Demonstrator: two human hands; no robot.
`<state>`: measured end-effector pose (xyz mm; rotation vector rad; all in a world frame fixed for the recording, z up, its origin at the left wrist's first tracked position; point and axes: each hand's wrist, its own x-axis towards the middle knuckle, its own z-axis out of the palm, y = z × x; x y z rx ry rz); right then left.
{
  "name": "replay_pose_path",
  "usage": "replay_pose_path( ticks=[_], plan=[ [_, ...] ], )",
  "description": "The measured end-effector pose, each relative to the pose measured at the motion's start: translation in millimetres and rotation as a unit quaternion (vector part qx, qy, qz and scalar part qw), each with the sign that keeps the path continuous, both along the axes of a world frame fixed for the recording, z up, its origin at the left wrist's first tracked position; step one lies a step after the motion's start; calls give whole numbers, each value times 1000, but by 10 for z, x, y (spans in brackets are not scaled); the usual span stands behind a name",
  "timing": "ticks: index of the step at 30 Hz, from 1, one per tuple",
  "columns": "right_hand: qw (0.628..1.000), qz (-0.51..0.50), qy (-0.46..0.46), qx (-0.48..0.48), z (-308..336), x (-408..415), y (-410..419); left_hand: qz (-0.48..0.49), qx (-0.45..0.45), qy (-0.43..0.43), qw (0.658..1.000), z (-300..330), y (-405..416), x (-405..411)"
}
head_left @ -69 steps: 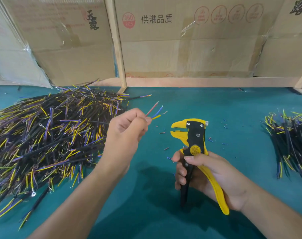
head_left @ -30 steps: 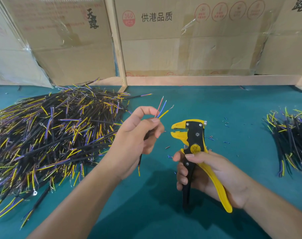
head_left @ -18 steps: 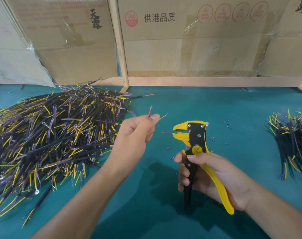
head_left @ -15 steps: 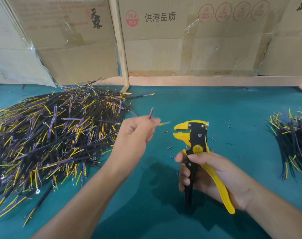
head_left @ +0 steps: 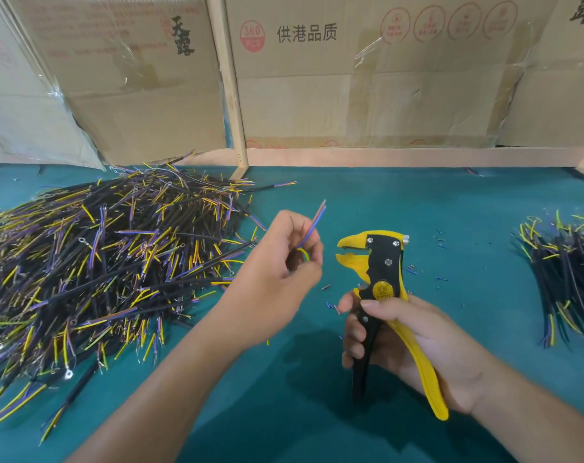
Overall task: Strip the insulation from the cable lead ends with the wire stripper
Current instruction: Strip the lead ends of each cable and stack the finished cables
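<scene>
A: Holding the cable (head_left: pixel 312 225) up, the left hand (head_left: pixel 277 279) has its fingers (head_left: pixel 314 253) curled round it, just left of the wire stripper (head_left: pixel 382 282). Red and blue leads stick up and to the right out of the grip; a yellow lead loops between thumb and fingers. Lead tips sit apart from the stripper's head, not touching it.

B: And the stripper?

A: Upright, yellow beak pointing left toward the cable, its jaws slightly parted, nothing between them. Right hand (head_left: pixel 417 345) grips both handles, fingers wrapped round the black one, yellow one lying across the palm; thumb rests below the round yellow badge.

B: Round it?

A: Green desk (head_left: pixel 384 202) beneath. Short clipped insulation bits (head_left: pixel 440 242) scattered right of the stripper's head, a few more between stripper and left hand. Large cable pile (head_left: pixel 100 262), black with yellow and purple leads, well left of the stripper. Smaller bundle (head_left: pixel 564 262) well right of it, at the frame edge. Behind the stripper, cardboard boxes (head_left: pixel 367 78) stand against a wooden rail (head_left: pixel 384 157) at the desk's back.
</scene>
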<state>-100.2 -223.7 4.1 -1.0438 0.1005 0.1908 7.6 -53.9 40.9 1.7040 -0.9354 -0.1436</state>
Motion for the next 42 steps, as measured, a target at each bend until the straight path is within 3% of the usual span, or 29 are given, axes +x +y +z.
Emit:
replay_pose_path(
  ticks=[6,10,14,29,36,42],
  plan=[
    [982,-144,-101,-75,67,-22,8,3,147,-125,981,-32,-27,-112],
    [955,-178,-164,-172,69,-45,4,13,214,-178,960,-29,-68,-222],
    [940,-196,-166,-226,20,-51,38,20,234,-218,947,-64,-121,-281],
    [939,-211,-158,-222,17,-23,1,-62,64,-58,994,-52,-90,-239],
    [939,-210,-161,-219,15,-24,-6,-133,7,39,990,-46,-129,-225],
    [942,-203,-165,-212,3,-6,-33,-118,-17,69,990,-33,-124,-200]
  ],
)
